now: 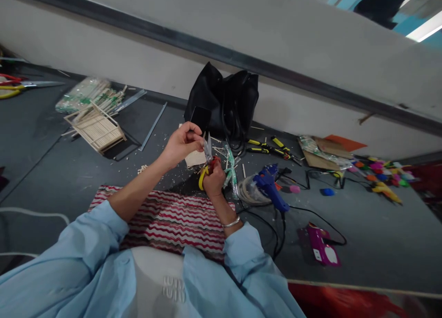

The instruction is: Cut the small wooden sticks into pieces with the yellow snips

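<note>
My right hand [214, 179] is closed round the yellow and red handles of a pair of scissors [206, 167], blades pointing up. My left hand [181, 145] is pinched on something small and thin at the blade tips; I cannot make out what it is. Both hands hover above a red and white striped mat [165, 219] on the grey floor. Green and white wrapped sticks [230, 168] lie just right of the scissors.
A black bag [224, 101] stands against the wall behind my hands. At left lie a stick-built tray [96, 129] and a packet of sticks [81, 93]. A blue glue gun [269, 185] with its cord, yellow-handled tools [271, 147], a pink packet [321, 246] and coloured bits lie at right.
</note>
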`<act>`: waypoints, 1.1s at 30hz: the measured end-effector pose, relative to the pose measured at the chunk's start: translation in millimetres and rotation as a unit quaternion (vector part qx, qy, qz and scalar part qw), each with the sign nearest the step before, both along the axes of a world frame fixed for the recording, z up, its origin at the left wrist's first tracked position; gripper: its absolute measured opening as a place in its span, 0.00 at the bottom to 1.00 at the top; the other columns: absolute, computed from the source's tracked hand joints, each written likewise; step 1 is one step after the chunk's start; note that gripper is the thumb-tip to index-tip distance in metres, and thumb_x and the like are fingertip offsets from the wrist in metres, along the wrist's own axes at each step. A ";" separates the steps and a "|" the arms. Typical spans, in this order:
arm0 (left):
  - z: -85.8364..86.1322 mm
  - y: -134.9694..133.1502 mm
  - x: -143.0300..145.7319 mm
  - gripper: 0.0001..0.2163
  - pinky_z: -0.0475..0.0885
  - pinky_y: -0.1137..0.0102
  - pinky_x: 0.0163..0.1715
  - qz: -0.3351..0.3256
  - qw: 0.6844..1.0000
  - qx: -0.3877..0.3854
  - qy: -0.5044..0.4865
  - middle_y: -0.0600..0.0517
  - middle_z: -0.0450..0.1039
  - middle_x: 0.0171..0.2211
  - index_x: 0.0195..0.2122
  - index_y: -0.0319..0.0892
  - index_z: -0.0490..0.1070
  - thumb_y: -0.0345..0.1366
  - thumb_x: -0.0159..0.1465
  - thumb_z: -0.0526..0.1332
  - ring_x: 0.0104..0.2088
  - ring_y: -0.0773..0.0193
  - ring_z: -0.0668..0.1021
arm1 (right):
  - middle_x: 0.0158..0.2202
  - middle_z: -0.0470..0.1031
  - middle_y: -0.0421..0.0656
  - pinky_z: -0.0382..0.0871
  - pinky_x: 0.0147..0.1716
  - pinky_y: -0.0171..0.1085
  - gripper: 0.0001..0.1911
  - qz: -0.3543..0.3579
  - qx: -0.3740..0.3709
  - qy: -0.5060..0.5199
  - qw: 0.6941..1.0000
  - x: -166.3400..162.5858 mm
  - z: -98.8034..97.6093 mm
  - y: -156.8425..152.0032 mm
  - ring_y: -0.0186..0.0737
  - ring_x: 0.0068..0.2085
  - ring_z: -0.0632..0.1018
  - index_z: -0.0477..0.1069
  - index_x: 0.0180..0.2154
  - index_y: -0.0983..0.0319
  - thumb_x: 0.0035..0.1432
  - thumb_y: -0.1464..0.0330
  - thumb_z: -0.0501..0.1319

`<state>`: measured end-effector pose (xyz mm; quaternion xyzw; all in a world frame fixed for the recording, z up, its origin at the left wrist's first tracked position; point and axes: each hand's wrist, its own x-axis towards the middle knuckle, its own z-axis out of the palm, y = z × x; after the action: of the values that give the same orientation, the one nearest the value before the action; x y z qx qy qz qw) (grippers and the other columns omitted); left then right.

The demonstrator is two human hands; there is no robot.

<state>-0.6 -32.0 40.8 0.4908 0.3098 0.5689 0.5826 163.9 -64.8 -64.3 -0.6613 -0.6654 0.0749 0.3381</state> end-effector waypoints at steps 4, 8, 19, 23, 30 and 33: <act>0.9 0.0 -1.5 0.12 0.72 0.72 0.29 0.002 1.000 -0.001 0.004 0.57 0.72 0.24 0.35 0.42 0.63 0.24 0.52 0.64 0.24 0.72 0.76 | 0.29 0.72 0.43 0.65 0.31 0.36 0.14 -0.001 -0.003 -0.013 1.000 -2.6 5.4 -1.5 0.43 0.31 0.74 0.67 0.40 0.62 0.49 0.67 0.57; 0.0 0.5 -3.1 0.13 0.71 0.73 0.29 0.006 1.000 0.013 0.018 0.57 0.72 0.24 0.35 0.42 0.63 0.23 0.52 0.62 0.24 0.72 0.75 | 0.28 0.71 0.43 0.63 0.29 0.36 0.12 -0.007 -0.025 -0.026 0.999 -3.4 7.9 -1.9 0.43 0.31 0.73 0.67 0.37 0.62 0.48 0.66 0.58; -7.0 2.9 -0.8 0.13 0.71 0.76 0.29 0.009 0.998 0.056 0.037 0.60 0.71 0.24 0.38 0.41 0.62 0.23 0.53 0.60 0.24 0.75 0.75 | 0.27 0.71 0.42 0.61 0.28 0.35 0.09 -0.003 0.004 -0.034 0.999 -3.8 8.5 -2.4 0.42 0.30 0.73 0.65 0.35 0.61 0.50 0.66 0.58; -8.0 2.4 0.1 0.14 0.71 0.76 0.29 0.018 0.996 0.060 0.063 0.60 0.71 0.25 0.39 0.41 0.63 0.22 0.53 0.60 0.25 0.74 0.75 | 0.27 0.72 0.43 0.62 0.27 0.36 0.10 -0.003 0.008 -0.045 0.999 -3.4 8.3 -2.5 0.43 0.29 0.74 0.65 0.35 0.61 0.50 0.65 0.58; -9.0 2.6 -0.4 0.13 0.71 0.77 0.29 0.029 0.993 0.070 0.095 0.60 0.70 0.25 0.40 0.41 0.62 0.22 0.54 0.59 0.25 0.75 0.74 | 0.27 0.73 0.43 0.63 0.28 0.36 0.10 -0.001 -0.004 -0.052 0.999 -3.1 7.4 -2.5 0.43 0.29 0.74 0.65 0.37 0.62 0.50 0.65 0.58; -7.8 2.2 -1.1 0.14 0.70 0.77 0.28 0.032 0.992 0.069 0.100 0.60 0.70 0.25 0.40 0.41 0.62 0.22 0.54 0.58 0.25 0.75 0.74 | 0.29 0.74 0.43 0.64 0.29 0.36 0.11 0.011 0.003 -0.046 0.999 -3.4 7.4 -2.9 0.42 0.30 0.75 0.65 0.38 0.61 0.51 0.65 0.58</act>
<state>-1.8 -29.8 33.0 0.5743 0.3418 0.5553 0.4950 160.5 -67.7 -56.9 -0.6559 -0.6875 0.0463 0.3082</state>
